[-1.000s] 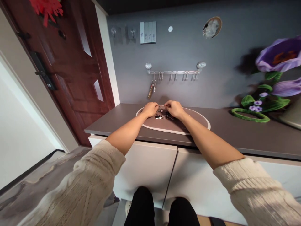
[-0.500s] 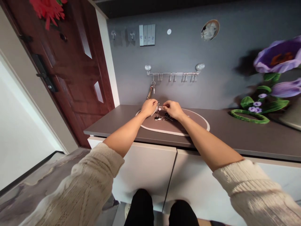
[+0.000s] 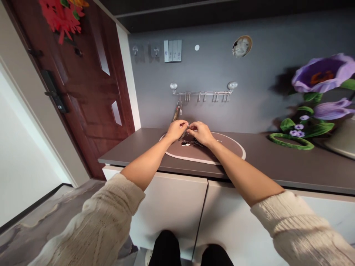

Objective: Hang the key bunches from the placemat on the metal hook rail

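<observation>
My left hand [image 3: 177, 129] pinches a small metal key ring [image 3: 189, 125] above the mat, with what look like keys [image 3: 182, 135] hanging below the fingers. Thumb and fingers of my right hand [image 3: 202, 132] close on the ring's other side, so the two hands nearly touch. Fingers cover most of the ring. Beneath them, several loose keys [image 3: 186, 143] lie in a small pile on the brown oval mat [image 3: 205, 157] with a pale rim. Part of the pile is hidden by my right hand.
A clear hook rail [image 3: 205, 93] is on the grey wall, with a keychain [image 3: 176, 112] hanging at its left end. Purple flowers [image 3: 318, 77] with a green base stand on the counter [image 3: 266, 166] at right. A dark red door [image 3: 88, 92] is at left.
My right hand has moved left, and its fingertips now meet the key ring at my left hand. The camera has tilted up slightly, so the scene sits lower.
</observation>
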`<state>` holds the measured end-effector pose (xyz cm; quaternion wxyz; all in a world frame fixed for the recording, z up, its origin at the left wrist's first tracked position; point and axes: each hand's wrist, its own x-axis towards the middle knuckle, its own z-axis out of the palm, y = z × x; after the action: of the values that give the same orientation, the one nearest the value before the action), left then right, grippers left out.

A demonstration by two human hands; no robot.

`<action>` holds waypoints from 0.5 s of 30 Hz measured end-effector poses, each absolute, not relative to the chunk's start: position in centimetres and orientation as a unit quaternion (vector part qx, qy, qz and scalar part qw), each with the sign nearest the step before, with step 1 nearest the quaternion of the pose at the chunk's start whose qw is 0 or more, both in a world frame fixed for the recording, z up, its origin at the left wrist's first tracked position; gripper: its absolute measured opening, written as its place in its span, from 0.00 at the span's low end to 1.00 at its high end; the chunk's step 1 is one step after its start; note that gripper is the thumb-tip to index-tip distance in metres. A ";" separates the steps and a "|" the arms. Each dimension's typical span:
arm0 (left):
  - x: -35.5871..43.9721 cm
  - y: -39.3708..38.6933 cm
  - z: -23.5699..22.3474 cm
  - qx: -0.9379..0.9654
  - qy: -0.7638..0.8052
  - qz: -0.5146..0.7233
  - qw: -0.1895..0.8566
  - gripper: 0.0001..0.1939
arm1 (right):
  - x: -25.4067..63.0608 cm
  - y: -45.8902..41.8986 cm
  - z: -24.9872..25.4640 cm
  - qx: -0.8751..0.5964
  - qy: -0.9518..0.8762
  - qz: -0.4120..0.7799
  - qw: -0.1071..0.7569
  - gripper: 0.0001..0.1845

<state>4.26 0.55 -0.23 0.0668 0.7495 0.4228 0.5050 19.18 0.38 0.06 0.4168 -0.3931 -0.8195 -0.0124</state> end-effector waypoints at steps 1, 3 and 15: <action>4.3 0.5 -0.2 0.750 0.418 0.507 0.074 0.13 | 19.2 0.3 0.1 -0.392 -0.819 -0.014 0.418 0.06; 4.3 0.5 -0.1 0.749 0.412 0.511 0.087 0.13 | 19.2 0.2 0.1 -0.390 -0.818 -0.018 0.422 0.05; 4.1 0.5 0.1 0.702 0.395 0.562 0.189 0.14 | 19.7 0.0 0.9 -0.409 -0.752 0.022 0.516 0.06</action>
<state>4.13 0.46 0.09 0.1887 0.7015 0.3950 0.5623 19.68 -0.02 0.93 0.5160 -0.4091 -0.7522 0.0221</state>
